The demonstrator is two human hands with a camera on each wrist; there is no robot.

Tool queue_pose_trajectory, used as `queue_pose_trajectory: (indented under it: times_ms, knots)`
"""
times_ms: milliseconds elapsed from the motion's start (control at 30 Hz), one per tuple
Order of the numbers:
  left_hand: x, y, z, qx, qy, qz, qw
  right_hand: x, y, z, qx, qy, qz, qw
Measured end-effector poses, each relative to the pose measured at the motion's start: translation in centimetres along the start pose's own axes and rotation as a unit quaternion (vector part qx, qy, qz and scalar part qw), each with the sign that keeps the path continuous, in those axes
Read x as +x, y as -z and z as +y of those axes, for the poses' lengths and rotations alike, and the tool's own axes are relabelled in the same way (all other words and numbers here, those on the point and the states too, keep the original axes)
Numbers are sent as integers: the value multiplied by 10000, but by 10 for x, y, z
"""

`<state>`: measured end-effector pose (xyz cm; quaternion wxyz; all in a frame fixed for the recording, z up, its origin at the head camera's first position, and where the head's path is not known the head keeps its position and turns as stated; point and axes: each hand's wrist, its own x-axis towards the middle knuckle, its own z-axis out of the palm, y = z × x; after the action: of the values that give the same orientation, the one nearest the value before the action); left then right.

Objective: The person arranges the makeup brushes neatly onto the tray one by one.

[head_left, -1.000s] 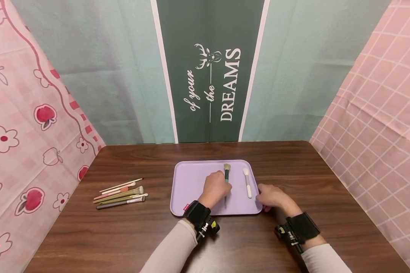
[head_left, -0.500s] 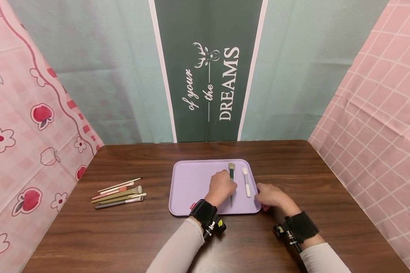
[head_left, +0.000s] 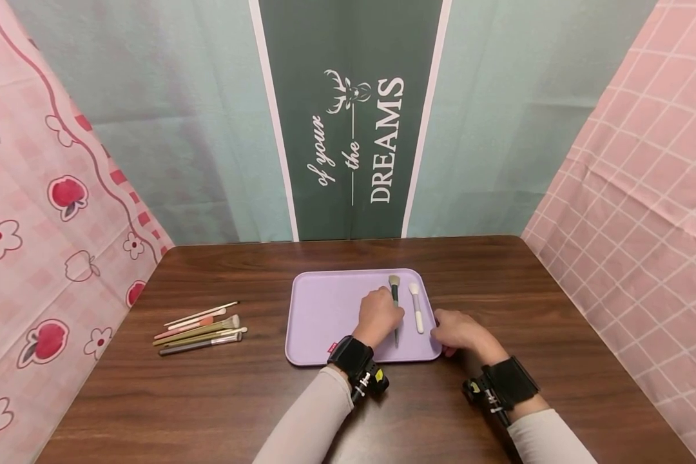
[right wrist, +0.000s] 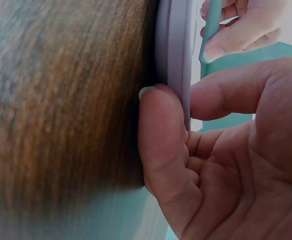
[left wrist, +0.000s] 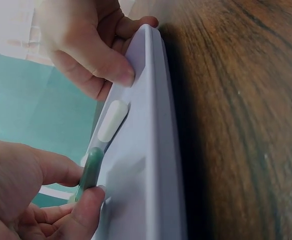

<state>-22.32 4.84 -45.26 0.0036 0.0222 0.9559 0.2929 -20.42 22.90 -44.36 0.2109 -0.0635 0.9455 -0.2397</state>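
My left hand (head_left: 379, 316) pinches a green-handled makeup brush (left wrist: 90, 170) between thumb and fingers, over the right half of a lilac tray (head_left: 319, 316). The brush's tan bristles point toward the back of the tray. Just right of it, a white makeup brush (head_left: 417, 309) lies on the tray, roughly parallel. My right hand (head_left: 458, 330) grips the tray's right edge near the front corner; in the right wrist view the fingers (right wrist: 161, 125) curl around the rim. Whether the green brush touches the tray is hard to tell.
Several makeup brushes (head_left: 197, 330) lie in a loose group on the wooden table (head_left: 209, 399), left of the tray. Curtains (head_left: 220, 161) hang behind the table, with pink cloth (head_left: 632, 193) at the sides.
My left hand has shifted right with the green brush, bringing it closer to the white brush. The right hand keeps its grip on the tray's edge.
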Motion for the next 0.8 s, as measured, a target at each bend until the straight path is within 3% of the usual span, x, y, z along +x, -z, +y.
queue_pose_trajectory:
  times_ms: [800]
  knots:
    - [8,-13,9,-32,243,-234,9994,1,0,-1,31,-113,-46,9999]
